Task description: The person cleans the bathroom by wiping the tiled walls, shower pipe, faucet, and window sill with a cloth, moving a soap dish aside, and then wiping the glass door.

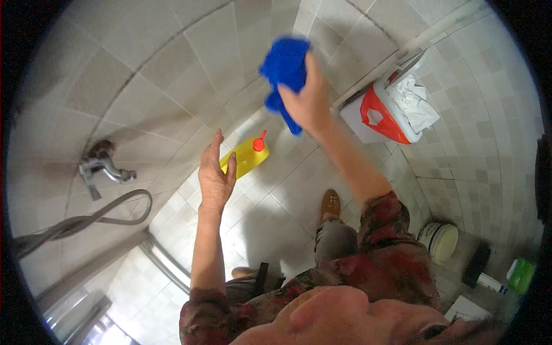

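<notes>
A crumpled blue cloth [283, 64] is gripped in my right hand [310, 103], which is raised in front of the tiled wall. Part of the cloth hangs below the fingers; whether it touches the wall I cannot tell. My left hand [217, 179] is lower and to the left, its thumb and fingers apart and nothing in it. Just behind that hand in the view is a yellow bottle [248, 159] with a red cap and spout. The hand hides part of the bottle's left end, and I cannot tell whether they touch.
A metal tap [103, 168] juts from the left wall above a looped grey hose [129, 214]. At upper right stands a bin [368, 123] with a red bag and white paper. A white tub [440, 241] and a green item [520, 276] are at lower right.
</notes>
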{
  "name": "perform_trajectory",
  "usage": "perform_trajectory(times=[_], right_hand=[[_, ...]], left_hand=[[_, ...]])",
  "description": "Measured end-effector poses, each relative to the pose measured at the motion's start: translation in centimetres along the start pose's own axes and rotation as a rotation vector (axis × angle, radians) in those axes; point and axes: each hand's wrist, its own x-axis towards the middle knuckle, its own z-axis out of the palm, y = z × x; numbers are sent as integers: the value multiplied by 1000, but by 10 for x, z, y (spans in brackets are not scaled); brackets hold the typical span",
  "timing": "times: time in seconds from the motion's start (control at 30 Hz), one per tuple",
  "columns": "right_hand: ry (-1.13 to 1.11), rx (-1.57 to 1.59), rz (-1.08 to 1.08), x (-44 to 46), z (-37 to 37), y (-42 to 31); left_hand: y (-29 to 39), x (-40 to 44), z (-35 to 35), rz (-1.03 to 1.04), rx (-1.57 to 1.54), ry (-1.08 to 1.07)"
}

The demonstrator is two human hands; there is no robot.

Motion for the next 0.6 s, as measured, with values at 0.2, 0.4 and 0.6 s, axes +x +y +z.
perform_trajectory(times=[0.2, 0.4, 0.6], right_hand=[[219, -169, -47, 168, 2, -69], [-347, -443, 398, 118, 17, -14], [-510, -325, 532, 88, -65, -97]], left_hand=[[56, -3, -52, -31, 83, -172], [108, -6, -112, -2, 71, -257], [185, 4, -155, -27, 35, -334]])
